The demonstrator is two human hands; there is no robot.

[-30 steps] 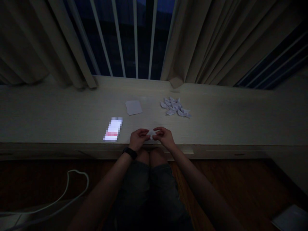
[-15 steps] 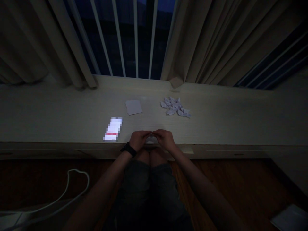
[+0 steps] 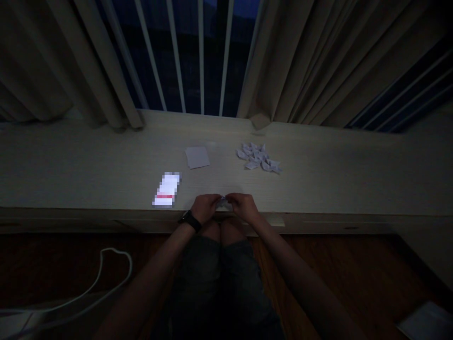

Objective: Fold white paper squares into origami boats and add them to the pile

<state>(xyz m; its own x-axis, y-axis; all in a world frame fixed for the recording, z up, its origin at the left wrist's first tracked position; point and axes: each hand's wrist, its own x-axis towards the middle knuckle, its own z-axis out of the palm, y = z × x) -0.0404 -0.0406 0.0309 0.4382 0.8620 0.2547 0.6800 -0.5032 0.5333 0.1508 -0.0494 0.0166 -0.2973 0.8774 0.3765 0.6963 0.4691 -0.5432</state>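
Note:
A small piece of folded white paper point(image 3: 222, 200) is pinched between my two hands near the front edge of the pale ledge point(image 3: 318, 184). My left hand point(image 3: 205, 206), with a dark watch point(image 3: 189, 219) on its wrist, grips the paper's left side. On the other side, my right hand point(image 3: 242, 206) closes its thumb and fingers on it. The fingers hide much of the paper, so its exact shape is unclear. Beyond my hands lie a stack of square paper sheets point(image 3: 197, 157) and, to its right, a pile of several folded paper pieces point(image 3: 257, 157).
A phone with a lit, blurred screen point(image 3: 167, 190) lies left of my hands. Beige curtains point(image 3: 283, 56) hang by the barred window, and a small box-like object point(image 3: 260, 121) sits at their foot. A white cable point(image 3: 130, 269) loops at lower left.
The paper between my fingers now looks narrower and more gathered, with less of a flat white face showing below it. Both hands stay in nearly the same place.

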